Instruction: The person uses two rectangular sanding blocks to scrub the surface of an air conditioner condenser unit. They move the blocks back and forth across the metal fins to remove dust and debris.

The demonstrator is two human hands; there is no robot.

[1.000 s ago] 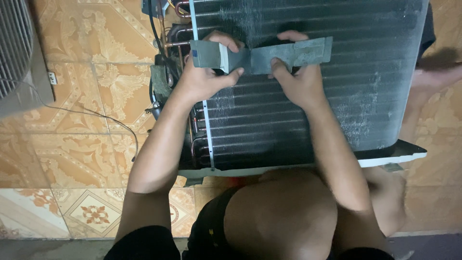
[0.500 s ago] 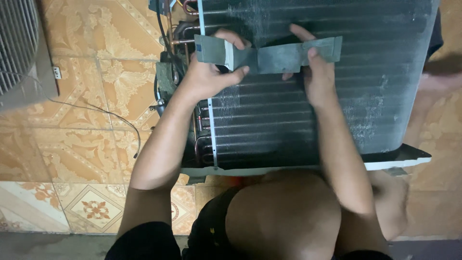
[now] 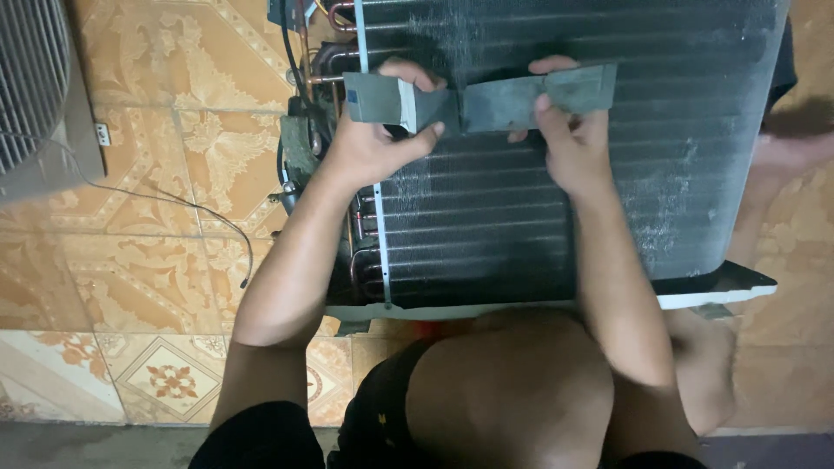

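Above the dark finned coil, we hold a long grey strip stretched between both hands. Our left hand takes its left end in a closed grip, thumb underneath and fingers curled over the top edge, just where a paler band crosses the strip. Our right hand pinches the right part, thumb pressed on the front face and fingers wrapped behind the upper edge, so both grips are pressed together on the strip. It runs nearly level, narrowing at its middle between the hands and widening toward each end, and it hangs close over the upper rows of the coil; we cannot tell whether it touches the fins. The coil lies flat below our arms, its thin rows running side to side, with pale dusty patches on its right half. Along its left side, copper tube bends and dark cables sit beside our left wrist. A white base edge shows under the coil's near side, close to our bare knees. The patterned tile floor spreads to the left, crossed by a thin grey wire, and a grey slatted grille stands at the far left.
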